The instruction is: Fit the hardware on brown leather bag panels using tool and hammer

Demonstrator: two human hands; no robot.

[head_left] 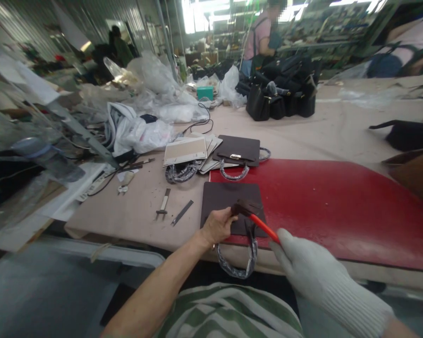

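Note:
A dark brown bag panel [229, 197] lies flat at the table's front edge, partly over a red mat. Its handle [237, 271], wrapped in clear film, hangs toward me over the edge. My bare left hand [216, 227] rests on the panel with its fingers closed together; what they pinch, if anything, is hidden by the hammer head. In a white knitted glove, my right hand [299, 253] grips the orange handle of a hammer [264, 227]. The dark hammer head is over the panel, right by my left fingertips. Whether it touches anything there I cannot tell.
Left of the panel lie a flat metal strip [182, 212] and a pronged tool [163, 205]. Behind are stacked pale panels [186, 151] and another brown panel [237, 146] with a metal plate. Black bags [282, 94] and plastic film stand farther back. A person [261, 35] stands beyond.

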